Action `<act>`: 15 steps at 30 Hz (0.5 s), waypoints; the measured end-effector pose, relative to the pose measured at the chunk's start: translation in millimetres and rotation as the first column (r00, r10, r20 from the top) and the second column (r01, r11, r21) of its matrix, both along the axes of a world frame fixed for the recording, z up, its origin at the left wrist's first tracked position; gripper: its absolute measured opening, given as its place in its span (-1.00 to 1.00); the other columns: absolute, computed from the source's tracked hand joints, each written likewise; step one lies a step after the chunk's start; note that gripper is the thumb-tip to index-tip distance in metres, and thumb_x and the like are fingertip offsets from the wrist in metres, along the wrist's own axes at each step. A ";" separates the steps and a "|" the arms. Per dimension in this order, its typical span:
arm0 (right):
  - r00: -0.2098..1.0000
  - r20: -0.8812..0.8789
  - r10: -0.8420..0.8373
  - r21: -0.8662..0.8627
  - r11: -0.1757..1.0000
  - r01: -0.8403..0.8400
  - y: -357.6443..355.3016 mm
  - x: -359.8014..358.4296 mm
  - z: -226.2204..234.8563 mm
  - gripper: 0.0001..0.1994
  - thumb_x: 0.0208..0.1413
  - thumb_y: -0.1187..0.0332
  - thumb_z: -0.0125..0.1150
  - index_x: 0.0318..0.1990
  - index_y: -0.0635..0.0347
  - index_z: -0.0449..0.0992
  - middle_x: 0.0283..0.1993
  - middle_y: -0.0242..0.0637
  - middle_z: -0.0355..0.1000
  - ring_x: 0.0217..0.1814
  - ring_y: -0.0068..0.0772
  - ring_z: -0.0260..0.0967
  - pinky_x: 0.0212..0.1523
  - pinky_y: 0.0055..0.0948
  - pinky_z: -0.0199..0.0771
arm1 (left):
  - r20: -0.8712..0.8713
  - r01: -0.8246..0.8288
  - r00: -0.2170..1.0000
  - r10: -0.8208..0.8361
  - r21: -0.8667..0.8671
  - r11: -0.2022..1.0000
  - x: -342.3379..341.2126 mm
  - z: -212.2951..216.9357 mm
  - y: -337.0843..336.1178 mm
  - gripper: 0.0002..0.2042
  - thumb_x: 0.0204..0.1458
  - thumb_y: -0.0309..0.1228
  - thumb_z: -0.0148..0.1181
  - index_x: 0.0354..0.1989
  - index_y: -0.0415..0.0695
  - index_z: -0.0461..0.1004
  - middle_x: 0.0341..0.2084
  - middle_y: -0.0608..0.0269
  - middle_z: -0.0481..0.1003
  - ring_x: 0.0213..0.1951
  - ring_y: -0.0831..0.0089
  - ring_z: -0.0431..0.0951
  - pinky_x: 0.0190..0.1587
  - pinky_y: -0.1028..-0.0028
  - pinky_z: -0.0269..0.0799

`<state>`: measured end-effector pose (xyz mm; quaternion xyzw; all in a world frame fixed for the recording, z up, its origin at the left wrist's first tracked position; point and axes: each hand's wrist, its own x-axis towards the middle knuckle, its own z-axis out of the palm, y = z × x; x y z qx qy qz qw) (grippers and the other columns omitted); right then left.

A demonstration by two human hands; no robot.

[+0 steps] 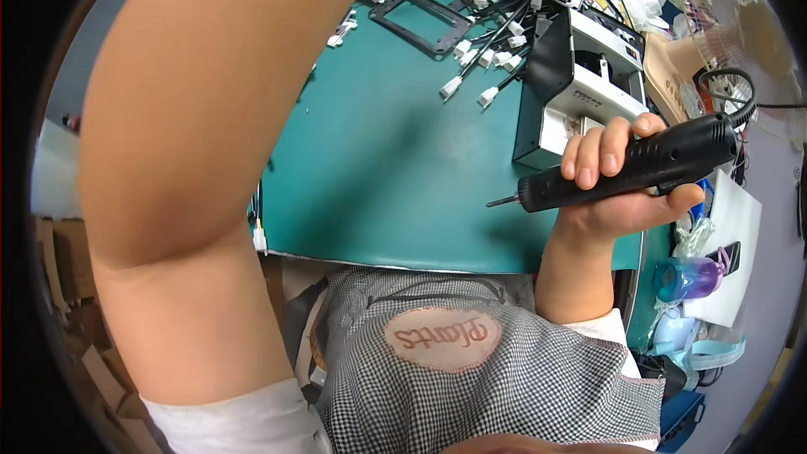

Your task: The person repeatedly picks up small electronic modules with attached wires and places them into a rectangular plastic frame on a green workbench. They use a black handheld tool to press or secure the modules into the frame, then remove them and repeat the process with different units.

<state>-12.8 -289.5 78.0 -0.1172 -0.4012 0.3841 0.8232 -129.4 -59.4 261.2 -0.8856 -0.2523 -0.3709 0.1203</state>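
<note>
My right hand is wrapped round a black electric screwdriver above the right side of the green work mat. Its thin bit points left, and touches nothing that I can see. Behind that hand stands a white and black metal housing with an open, box-like frame. My left arm is raised and crosses the whole left side of the view. The left hand itself lies beyond the top edge, out of sight.
At the back lie a flat black rectangular frame and black cables with white connectors. A cord trails from the screwdriver at the right. A blue-purple bottle and a white sheet are at the right edge; cardboard boxes stand at left.
</note>
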 end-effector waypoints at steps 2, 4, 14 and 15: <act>1.000 -0.020 0.009 -0.005 1.000 -0.009 0.3 -1.0 -2.2 -0.09 0.02 -0.58 0.07 0.06 0.22 0.37 -0.48 -0.21 0.39 -0.58 -0.26 0.44 -0.51 -0.21 0.55 | -0.280 0.057 0.955 -0.101 -0.160 0.985 -2.0 -16.3 17.0 -0.77 0.03 -0.28 0.32 -0.22 -0.12 0.72 -0.26 -0.03 0.67 -0.16 0.02 0.66 0.00 0.18 0.56; 0.998 -0.050 0.047 -0.012 0.999 -0.047 2.0 0.6 -3.6 -0.09 0.03 -0.57 0.07 0.06 0.22 0.37 -0.49 -0.19 0.40 -0.58 -0.27 0.44 -0.52 -0.21 0.56 | -0.518 -0.211 0.853 0.057 -0.245 0.946 -10.1 -49.5 20.6 -0.78 -0.01 -0.30 0.31 -0.24 -0.11 0.72 -0.27 -0.04 0.67 -0.19 0.02 0.66 -0.02 0.17 0.56; 0.999 -0.041 -0.018 -0.002 1.000 0.018 -4.1 3.6 -2.3 -0.06 0.05 -0.58 0.01 0.09 0.27 0.32 -0.46 -0.17 0.42 -0.58 -0.31 0.45 -0.52 -0.27 0.58 | -0.505 0.045 0.859 -0.083 -0.088 0.995 -91.3 -217.9 70.9 -0.82 0.06 -0.39 0.24 -0.16 0.02 0.66 -0.36 0.24 0.60 -0.13 0.21 0.61 -0.01 0.23 0.53; 0.999 -0.047 -0.011 0.006 1.000 0.011 -4.2 4.2 -3.8 -0.06 0.05 -0.58 0.02 0.09 0.27 0.31 -0.46 -0.17 0.43 -0.57 -0.31 0.45 -0.52 -0.27 0.58 | -0.448 0.048 0.890 -0.087 -0.098 0.994 -92.8 -220.1 63.2 -0.83 0.05 -0.39 0.26 -0.19 0.00 0.66 -0.40 0.29 0.59 -0.21 0.21 0.62 -0.05 0.22 0.52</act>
